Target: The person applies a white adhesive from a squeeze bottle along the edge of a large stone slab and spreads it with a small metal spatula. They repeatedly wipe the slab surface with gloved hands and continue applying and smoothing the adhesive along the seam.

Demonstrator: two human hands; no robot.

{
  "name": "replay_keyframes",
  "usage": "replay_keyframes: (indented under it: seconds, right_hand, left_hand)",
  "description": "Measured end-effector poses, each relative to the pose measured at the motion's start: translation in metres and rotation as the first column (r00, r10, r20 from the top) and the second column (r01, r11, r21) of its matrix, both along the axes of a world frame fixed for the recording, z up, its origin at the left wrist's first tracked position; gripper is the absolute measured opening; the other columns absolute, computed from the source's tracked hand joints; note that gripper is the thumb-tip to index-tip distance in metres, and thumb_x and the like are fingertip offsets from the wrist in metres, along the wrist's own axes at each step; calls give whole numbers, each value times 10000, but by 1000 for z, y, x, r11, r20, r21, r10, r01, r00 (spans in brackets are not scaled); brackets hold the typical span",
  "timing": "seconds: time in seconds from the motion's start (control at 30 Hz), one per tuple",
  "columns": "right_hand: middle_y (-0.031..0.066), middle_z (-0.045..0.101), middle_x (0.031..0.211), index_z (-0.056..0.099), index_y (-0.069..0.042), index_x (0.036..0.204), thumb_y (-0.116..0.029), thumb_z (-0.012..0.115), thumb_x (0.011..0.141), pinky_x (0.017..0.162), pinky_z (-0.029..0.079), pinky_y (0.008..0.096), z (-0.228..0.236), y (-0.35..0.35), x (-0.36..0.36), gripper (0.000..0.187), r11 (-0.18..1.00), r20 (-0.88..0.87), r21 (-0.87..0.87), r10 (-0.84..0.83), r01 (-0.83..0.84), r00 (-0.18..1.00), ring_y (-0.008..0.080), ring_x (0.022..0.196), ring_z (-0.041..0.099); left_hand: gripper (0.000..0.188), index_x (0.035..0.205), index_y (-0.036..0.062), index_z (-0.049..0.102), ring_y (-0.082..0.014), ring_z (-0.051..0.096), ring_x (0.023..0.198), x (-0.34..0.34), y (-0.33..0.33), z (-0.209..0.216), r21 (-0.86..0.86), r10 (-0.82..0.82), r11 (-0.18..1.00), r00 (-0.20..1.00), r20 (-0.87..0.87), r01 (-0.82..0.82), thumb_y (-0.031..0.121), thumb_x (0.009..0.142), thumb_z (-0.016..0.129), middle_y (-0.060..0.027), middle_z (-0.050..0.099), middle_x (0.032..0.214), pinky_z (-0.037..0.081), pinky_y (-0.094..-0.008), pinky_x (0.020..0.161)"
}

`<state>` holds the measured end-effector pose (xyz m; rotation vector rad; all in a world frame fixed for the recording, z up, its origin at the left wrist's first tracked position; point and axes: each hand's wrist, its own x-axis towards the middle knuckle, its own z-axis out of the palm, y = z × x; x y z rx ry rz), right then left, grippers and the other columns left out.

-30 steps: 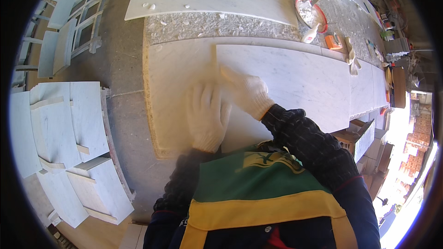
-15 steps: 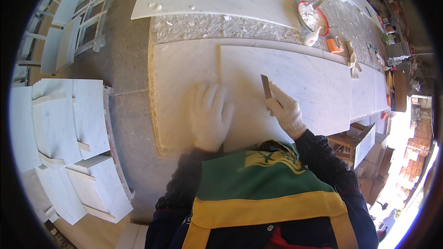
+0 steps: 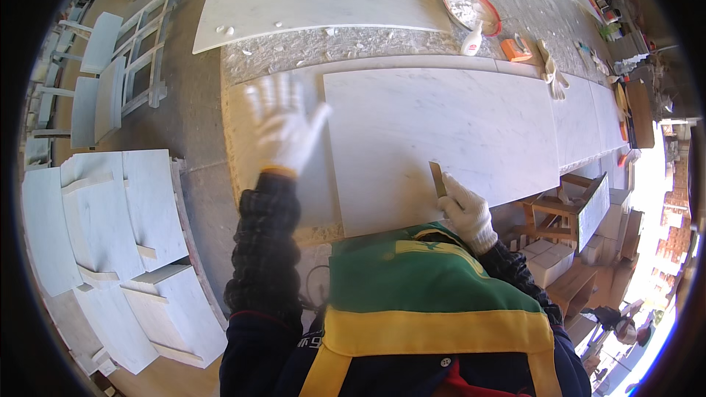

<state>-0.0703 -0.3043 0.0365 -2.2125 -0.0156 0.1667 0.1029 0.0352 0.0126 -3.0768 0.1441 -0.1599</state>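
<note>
A white marble slab (image 3: 441, 125) lies on top of a larger pale slab (image 3: 254, 169) on the workbench. My left hand (image 3: 283, 121), in a white knit glove and blurred by motion, has its fingers spread over the larger slab, left of the top slab's edge. Whether it touches the stone I cannot tell. My right hand (image 3: 468, 213), gloved too, is closed around a flat metal scraper blade (image 3: 437, 179) near the front edge of the top slab. The blade points up and away from me.
Behind lie another slab (image 3: 316, 0) with white chips along its edge, a red-rimmed bowl (image 3: 471, 11) of white paste, a white bottle (image 3: 472, 40), an orange box (image 3: 515, 48) and a spare glove (image 3: 551, 70). Stacked slabs (image 3: 110, 220) stand at left, a wooden stool (image 3: 566, 209) at right.
My left hand has moved away and to the left, off the top slab's edge, with its fingers spreading. My right hand has come nearer to my body with the scraper.
</note>
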Motion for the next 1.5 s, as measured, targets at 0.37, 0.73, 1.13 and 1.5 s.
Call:
replay_keyframes:
  seconds: [0.37,0.73,1.13,1.5]
  right_hand:
    - [163,740,901,575,-190,1517,-215,643,1000,689,571,501,-12,60,113,522,905,298,-348,354,-244,886,388,780,711]
    - [116,767,994,510,-284,1553,-266,601,1001,718,574,470,-8,120,157,559,836,25,-452,360,-310,933,360,833,732]
    - [223,743,1040,661,-18,1386,-158,749,939,812,584,446,16,51,78,476,861,129,-53,508,-506,852,398,926,729]
    - [194,737,1007,637,-59,1410,-159,688,959,771,568,472,3,38,59,464,900,209,-295,387,-319,898,388,877,713]
  left_hand:
    - [571,1438,60,618,-440,426,1486,-84,19,-13,-298,-22,951,982,188,78,420,999,672,-167,546,1557,245,-594,1274]
    - [550,1427,52,600,-428,443,1462,-81,13,-13,-405,13,911,977,211,75,330,967,718,-152,563,1516,275,-591,1268]
    - [485,1406,54,637,-421,467,1467,-84,16,-14,-467,56,883,975,214,52,274,981,715,-134,611,1486,309,-558,1262]
    - [634,1356,150,692,-415,453,1479,-89,12,0,-564,-40,818,989,139,112,400,806,882,-92,615,1484,353,-530,1229]
